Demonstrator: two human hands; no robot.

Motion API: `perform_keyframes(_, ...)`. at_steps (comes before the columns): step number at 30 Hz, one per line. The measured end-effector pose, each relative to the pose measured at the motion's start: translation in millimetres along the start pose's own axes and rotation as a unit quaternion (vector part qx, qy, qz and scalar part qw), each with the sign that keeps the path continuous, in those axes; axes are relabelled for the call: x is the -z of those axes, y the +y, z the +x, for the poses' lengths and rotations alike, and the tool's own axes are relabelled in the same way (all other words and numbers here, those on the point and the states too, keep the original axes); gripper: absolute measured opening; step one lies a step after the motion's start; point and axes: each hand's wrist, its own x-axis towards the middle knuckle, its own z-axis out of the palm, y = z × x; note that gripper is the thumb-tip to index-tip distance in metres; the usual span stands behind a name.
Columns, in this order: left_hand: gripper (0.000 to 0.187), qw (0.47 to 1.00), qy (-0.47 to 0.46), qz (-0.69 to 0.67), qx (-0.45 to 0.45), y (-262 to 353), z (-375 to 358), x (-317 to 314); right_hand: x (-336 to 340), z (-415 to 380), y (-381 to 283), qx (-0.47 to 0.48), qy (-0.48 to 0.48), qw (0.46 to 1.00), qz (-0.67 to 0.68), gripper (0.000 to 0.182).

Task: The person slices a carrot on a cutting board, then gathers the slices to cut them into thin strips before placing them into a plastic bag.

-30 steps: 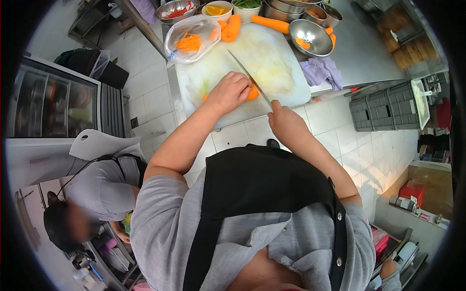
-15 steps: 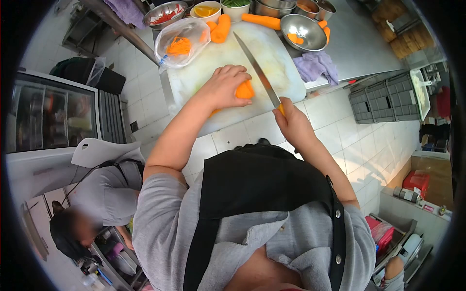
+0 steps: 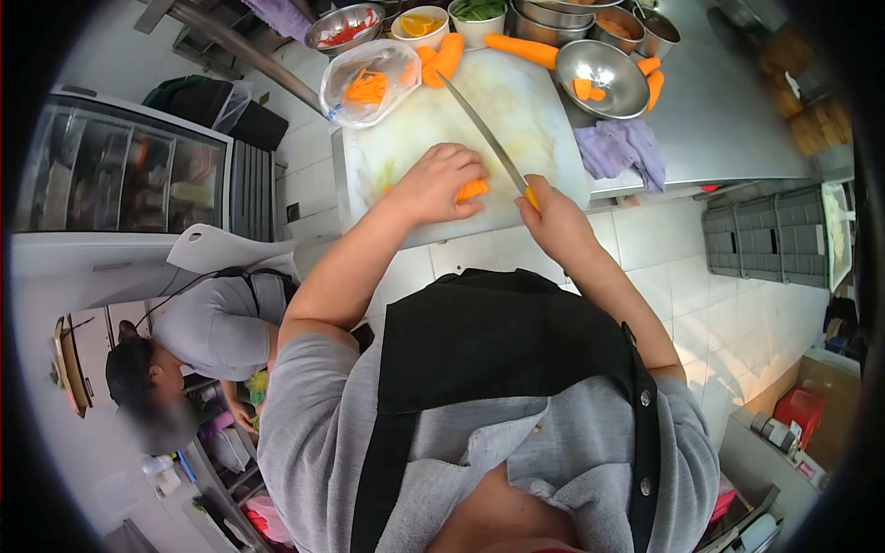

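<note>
My left hand [image 3: 440,186] is curled over a piece of carrot [image 3: 473,190] and presses it against the white cutting board [image 3: 516,92]. A bit of orange also shows at that hand's left side, mostly hidden. The yellow handle of a long kitchen knife [image 3: 489,132] is gripped in my right hand [image 3: 556,219]. Its blade slants up and left across the board, apart from the carrot piece. Toward the board's far left lies a clear plastic bag [image 3: 387,69] with carrot strips [image 3: 366,88] in it. Peeled carrots [image 3: 446,61] rest beside the bag.
A metal bowl [image 3: 622,92] with carrot pieces stands right of the board, near a purple cloth [image 3: 622,152]. Behind are bowls of orange slices [image 3: 419,25], green leaves [image 3: 478,9] and red strips [image 3: 343,29]. A co-worker [image 3: 221,313] bends over at the left.
The camera view has shifted, so the board and bowls appear lower and to the right. The carrot piece under my left hand lies flatter. My right hand still holds the knife.
</note>
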Motion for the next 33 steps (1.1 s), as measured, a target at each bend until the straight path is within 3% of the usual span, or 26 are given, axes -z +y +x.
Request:
perform_keyframes(3, 0.030, 1.000, -0.001, -0.021, 0.011, -0.2, 0.4, -7.8, -3.0, 6.2, 10.1, 0.026, 0.016, 1.000, -0.009, 0.031)
perform_keyframes(11, 0.021, 0.999, 0.026, -0.017, 0.045, 2.4, 2.1, -16.8, -2.9, 7.6, 15.4, 0.049, 0.008, 0.999, -0.015, 0.034)
perform_keyframes(16, 0.022, 0.998, 0.002, -0.026, 0.063, 9.7, 2.4, -9.4, 0.4, 5.3, 2.6, 0.011, -0.015, 0.999, -0.046, 0.034)
perform_keyframes(22, 0.034, 0.998, 0.045, -0.016, 0.028, -2.6, -5.3, -18.6, -9.6, 0.2, -18.9, -0.030, 0.000, 0.994, -0.109, 0.031)
perform_keyframes(25, 0.033, 0.993, 0.113, 0.026, 0.030, 0.4, -6.9, 2.9, -14.9, -0.9, -22.9, -0.036, 0.007, 0.992, -0.124, 0.026)
perform_keyframes(29, 0.025, 0.988, 0.135, -0.051, 0.053, -18.8, -21.1, 40.4, -15.8, -15.1, -43.2, -0.040, 0.020, 0.993, -0.106, 0.025)
perform_keyframes(33, 0.018, 0.993, 0.109, -0.053, -0.015, -20.5, -31.6, 27.8, -19.9, -25.4, -64.2, -0.041, 0.026, 0.994, -0.102, 0.025)
